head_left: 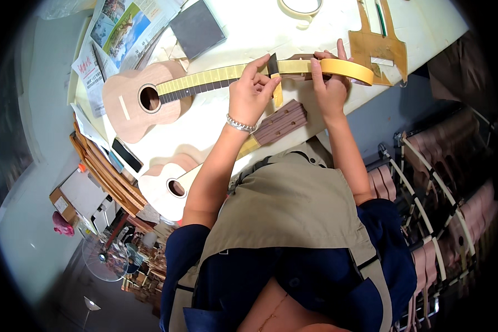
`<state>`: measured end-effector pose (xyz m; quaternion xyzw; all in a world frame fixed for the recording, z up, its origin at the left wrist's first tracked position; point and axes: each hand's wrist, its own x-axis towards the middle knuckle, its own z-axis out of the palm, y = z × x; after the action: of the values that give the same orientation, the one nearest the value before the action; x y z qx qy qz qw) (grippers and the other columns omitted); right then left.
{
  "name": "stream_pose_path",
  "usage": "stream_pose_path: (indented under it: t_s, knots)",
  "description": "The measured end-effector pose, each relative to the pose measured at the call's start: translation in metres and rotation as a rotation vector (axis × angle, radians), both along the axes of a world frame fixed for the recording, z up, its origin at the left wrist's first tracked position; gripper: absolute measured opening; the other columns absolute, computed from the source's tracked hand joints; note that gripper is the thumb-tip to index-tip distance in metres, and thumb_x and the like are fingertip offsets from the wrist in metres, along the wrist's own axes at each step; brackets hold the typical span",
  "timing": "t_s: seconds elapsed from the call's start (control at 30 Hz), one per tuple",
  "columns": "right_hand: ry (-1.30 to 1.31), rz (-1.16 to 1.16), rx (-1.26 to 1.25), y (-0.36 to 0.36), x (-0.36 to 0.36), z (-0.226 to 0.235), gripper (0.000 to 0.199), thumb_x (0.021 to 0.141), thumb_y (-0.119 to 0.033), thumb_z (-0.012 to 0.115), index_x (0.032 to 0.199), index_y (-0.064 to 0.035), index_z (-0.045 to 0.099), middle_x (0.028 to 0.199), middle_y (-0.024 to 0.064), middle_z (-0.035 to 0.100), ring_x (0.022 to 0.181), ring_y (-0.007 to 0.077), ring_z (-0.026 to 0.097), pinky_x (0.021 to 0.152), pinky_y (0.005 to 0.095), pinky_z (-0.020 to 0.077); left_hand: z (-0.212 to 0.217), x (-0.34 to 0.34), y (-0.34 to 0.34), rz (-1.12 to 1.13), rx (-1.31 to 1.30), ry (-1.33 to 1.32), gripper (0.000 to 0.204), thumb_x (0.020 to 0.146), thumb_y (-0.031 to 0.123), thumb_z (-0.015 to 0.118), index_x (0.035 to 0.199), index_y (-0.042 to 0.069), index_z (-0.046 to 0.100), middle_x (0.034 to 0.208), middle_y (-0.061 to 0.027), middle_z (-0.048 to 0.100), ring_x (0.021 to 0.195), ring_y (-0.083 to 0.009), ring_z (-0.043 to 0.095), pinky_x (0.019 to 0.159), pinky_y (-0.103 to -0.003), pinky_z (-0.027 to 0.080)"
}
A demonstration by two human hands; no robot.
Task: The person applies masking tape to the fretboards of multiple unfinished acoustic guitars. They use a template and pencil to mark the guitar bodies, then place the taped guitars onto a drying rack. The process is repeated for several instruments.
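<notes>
Masking tape (205,80) already covers your ukulele (141,99) fretboard; left hand (252,91) pinches a blade (272,63), right hand (329,83) grips the roll (348,69), uncut.

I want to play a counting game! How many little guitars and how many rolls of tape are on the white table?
Little guitars: 2, one with yellow tape along its neck, one nearer the person.
Tape rolls: 2, one held by the right hand, one at the table's far edge.
Total: 4

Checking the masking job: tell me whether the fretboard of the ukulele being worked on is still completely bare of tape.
No. Yellow tape already covers most of the fretboard, and the right hand holds the tape roll at the neck.
</notes>
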<state>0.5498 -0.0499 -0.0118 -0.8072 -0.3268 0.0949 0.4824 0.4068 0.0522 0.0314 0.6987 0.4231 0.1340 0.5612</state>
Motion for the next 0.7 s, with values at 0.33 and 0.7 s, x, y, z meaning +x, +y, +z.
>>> stream_pose_path:
  t_s: [0.33,0.7]
  knots:
    - [-0.124,0.262,0.2,-0.008,-0.027,0.013,0.038,0.086,-0.013,0.055,0.123,-0.0072,0.05,0.102,0.0039,0.066,0.099,0.0217,0.061,0.112,0.0472,0.0102,0.0,0.008,-0.001,0.049,-0.011,0.04,0.044,0.08,0.01,0.069,0.12,0.001,0.055,0.064,-0.0033,0.063,0.055,-0.0045,0.057,0.051,-0.019,0.048]
    - [0.389,0.225,0.543,-0.005,-0.051,0.055,0.059,0.079,0.013,0.053,0.129,-0.0067,0.031,0.118,0.0164,0.058,0.12,0.0285,0.05,0.102,0.0373,0.0347,-0.001,-0.054,-0.006,-0.057,0.355,-0.082,0.036,0.073,0.014,0.075,0.105,0.005,0.061,0.081,-0.0055,0.067,0.07,-0.0149,0.064,0.067,-0.026,0.051]
